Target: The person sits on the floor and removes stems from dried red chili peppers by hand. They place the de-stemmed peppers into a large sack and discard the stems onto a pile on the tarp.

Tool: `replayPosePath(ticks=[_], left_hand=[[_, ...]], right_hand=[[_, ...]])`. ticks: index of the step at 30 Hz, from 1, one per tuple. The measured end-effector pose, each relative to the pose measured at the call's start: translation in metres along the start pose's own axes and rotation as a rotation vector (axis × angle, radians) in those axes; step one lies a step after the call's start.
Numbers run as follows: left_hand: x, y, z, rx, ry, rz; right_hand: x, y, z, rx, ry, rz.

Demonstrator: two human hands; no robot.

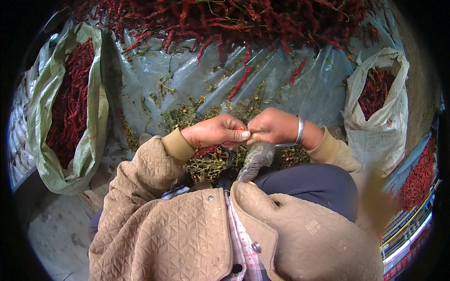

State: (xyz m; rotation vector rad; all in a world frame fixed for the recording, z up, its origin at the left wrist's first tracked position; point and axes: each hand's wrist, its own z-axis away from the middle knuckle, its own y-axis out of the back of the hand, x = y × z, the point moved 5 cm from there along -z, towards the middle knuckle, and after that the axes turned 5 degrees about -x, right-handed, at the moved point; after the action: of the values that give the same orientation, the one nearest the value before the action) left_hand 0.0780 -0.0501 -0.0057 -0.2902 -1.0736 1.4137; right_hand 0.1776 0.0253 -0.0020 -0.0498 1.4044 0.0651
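Observation:
My left hand [221, 132] holds a dried red chili pepper [207, 150] between thumb and fingers. Part of the pepper hangs below the palm, and an orange-red bit shows above the thumb. My right hand [274, 127], with a silver bangle [300, 130] at its wrist, is curled with its fingertips against the left thumb tip. Its fingers hide whatever may be pinched there. Below both hands, a heap of green-brown chili stems [211, 165] lies between my feet, partly covered by a grey patterned shoe [257, 158].
A large pile of dried red chilies [246, 21] lies ahead on clear plastic sheeting [151, 66], with loose chilies [240, 83] nearer me. Open woven sacks of chilies stand at left [98, 116] and right [378, 140]. More red chilies [418, 179] lie at far right.

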Motion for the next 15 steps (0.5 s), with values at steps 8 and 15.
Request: replayPosePath(ticks=[8, 15], left_hand=[[0.017, -0.029, 0.01, -0.047, -0.26, 0.261], [0.029, 0.05, 0.023, 0.492, -0.222, -0.225]], right_hand=[[-0.021, 0.004, 0.012, -0.062, 0.032, -0.797], [0.077, 0.047, 0.072, 0.762, -0.449, -0.043]])
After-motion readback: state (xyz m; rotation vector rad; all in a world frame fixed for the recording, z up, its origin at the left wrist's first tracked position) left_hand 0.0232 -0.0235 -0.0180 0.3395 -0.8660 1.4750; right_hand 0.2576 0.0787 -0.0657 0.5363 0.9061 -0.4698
